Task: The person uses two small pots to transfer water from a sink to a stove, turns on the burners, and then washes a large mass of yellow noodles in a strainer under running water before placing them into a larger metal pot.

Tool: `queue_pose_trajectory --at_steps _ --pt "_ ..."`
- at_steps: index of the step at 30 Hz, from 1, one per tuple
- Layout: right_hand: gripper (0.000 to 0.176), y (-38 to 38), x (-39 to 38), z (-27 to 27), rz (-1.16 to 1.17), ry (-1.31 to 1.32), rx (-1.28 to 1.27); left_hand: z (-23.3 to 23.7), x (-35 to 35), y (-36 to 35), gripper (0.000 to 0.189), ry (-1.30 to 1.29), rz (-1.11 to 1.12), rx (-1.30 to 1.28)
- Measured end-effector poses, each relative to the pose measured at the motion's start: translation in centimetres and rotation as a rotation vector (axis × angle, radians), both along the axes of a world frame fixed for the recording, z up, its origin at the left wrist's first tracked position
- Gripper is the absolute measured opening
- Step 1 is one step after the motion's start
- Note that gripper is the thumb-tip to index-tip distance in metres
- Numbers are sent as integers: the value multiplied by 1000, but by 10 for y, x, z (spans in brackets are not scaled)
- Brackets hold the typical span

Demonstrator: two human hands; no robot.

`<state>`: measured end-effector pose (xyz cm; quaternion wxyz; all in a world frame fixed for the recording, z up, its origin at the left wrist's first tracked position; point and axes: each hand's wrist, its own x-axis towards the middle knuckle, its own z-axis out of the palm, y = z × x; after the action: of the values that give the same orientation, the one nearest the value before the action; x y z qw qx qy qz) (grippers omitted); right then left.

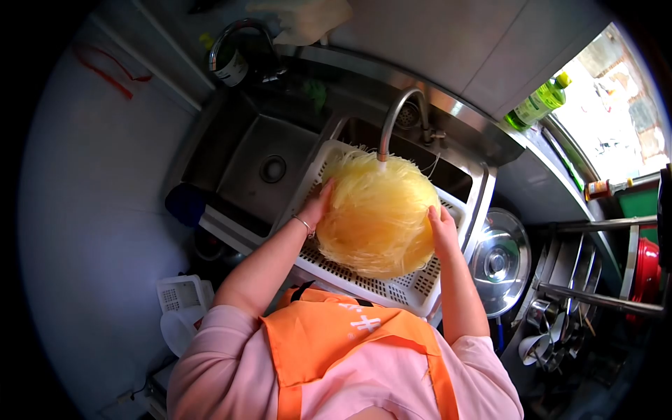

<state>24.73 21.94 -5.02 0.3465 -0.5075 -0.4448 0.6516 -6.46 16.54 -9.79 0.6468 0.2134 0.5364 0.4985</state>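
Now hands point(320, 208) point(444, 229) cup yellow strands point(378, 217); apron point(297, 346) characters point(365, 323) unclear.

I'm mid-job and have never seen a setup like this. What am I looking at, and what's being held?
There's no machine here, only a person's bare hands. The single picture comes from a camera on their head, looking forward and down, so their arms reach up from the bottom. The left hand and right hand hold a large bundle of yellow strands between them, over a white slotted basket set at the sink's right basin. A curved faucet ends right at the bundle; I can't tell whether water is running.
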Motion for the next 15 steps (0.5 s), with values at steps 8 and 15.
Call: queue_pose_trajectory --at_steps 8,15 --pt "45 3 1 -5 -31 22 -17 15 8 7 65 85 45 31" --pt "46 14 1 -10 -46 4 -44 -20 0 28 69 -68 -42 62"
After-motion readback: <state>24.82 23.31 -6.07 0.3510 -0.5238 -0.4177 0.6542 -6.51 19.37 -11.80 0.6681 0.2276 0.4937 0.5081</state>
